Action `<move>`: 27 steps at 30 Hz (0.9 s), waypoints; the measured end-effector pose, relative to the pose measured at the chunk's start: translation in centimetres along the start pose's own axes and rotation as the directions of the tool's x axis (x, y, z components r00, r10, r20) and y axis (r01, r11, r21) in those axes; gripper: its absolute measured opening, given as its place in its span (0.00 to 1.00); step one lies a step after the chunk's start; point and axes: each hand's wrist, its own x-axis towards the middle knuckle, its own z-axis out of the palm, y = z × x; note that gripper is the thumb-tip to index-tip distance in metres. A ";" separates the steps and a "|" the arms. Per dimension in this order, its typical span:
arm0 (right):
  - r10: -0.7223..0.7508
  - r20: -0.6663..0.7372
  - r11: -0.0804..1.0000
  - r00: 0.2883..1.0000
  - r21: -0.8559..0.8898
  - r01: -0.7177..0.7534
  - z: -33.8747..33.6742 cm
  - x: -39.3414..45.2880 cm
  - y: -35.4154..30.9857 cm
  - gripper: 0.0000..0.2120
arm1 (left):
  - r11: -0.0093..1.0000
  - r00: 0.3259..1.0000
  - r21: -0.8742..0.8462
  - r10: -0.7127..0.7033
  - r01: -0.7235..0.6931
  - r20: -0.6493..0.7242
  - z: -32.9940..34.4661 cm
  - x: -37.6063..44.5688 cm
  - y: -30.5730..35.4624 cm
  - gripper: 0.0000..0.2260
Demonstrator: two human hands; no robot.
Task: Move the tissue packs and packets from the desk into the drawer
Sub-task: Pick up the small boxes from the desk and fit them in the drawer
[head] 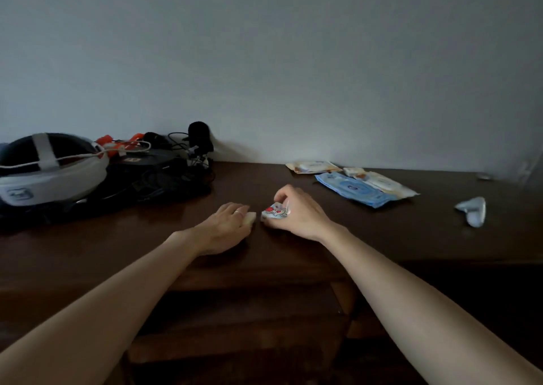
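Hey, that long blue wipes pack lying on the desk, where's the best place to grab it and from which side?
The blue wipes pack lies flat, its long axis running from back-left to front-right, with a cream pack overlapping its far long edge. Probably best to come from above at the near long edge, which is bare, and pinch across the narrow width near the middle, thumb on the near side.

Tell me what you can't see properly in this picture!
Head view only:
- The pale packet is mostly hidden under the left hand.
- The cartoon packet is partly covered by the right hand.
- The printing on the blue wipes pack is too small and blurred to read.
- The drawer: the dim light makes it impossible to tell whether it is open.
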 end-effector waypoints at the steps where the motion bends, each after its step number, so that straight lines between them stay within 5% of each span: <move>1: 0.015 0.001 1.000 1.000 0.019 -0.015 -0.3 -2.0 -0.4 0.35 | 1.000 0.999 0.028 -0.003 0.004 -0.032 0.1 -2.2 0.7 0.29; 3: 0.037 -0.033 0.999 0.999 0.019 -0.037 -0.6 -6.0 -1.2 0.43 | 0.994 0.989 0.113 0.026 -0.009 -0.146 0.4 -6.8 1.9 0.29; 7: -0.054 -0.196 0.987 0.979 0.135 0.081 0.2 -14.9 -3.5 0.34 | 0.987 0.872 0.143 0.129 -0.068 -0.472 3.2 -16.0 5.1 0.30; 10: -0.059 -0.286 0.927 0.956 0.340 0.159 3.5 -21.9 -4.7 0.33 | 0.949 0.850 -0.314 -0.146 -0.023 -0.505 8.0 -21.9 6.7 0.31; 12: -0.063 -0.267 0.906 0.962 0.389 0.168 6.5 -26.1 -4.8 0.33 | 0.680 0.868 -0.728 -0.412 0.091 -0.276 11.7 -24.9 6.7 0.30; 14: -0.048 -0.195 0.893 0.980 0.431 0.130 9.8 -29.1 -4.3 0.34 | 0.226 0.835 -0.945 -0.544 0.238 0.080 15.6 -27.2 6.1 0.29; 16: -0.028 -0.095 0.893 0.995 0.445 0.067 13.2 -31.3 -3.9 0.35 | -0.051 0.783 -0.934 -0.529 0.354 0.326 19.1 -28.7 5.1 0.25; 19: -0.027 0.029 0.910 0.999 0.414 0.012 18.3 -33.4 -3.4 0.37 | -0.278 0.786 -0.893 -0.429 0.353 0.444 22.9 -30.0 4.1 0.16; 21: 0.010 0.069 0.918 0.998 0.394 -0.036 21.3 -34.3 -3.2 0.39 | -0.326 0.812 -0.889 -0.390 0.320 0.435 24.7 -30.3 4.0 0.15; 24: 0.061 0.120 0.889 0.991 0.445 -0.108 24.9 -35.2 -3.1 0.42 | -0.213 0.820 -0.901 -0.374 0.379 0.433 27.4 -30.6 4.1 0.13; 27: 0.038 0.316 0.833 0.948 0.513 -0.204 27.3 -36.0 -2.5 0.45 | -0.134 0.779 -0.882 -0.423 0.452 0.464 30.3 -31.0 3.0 0.17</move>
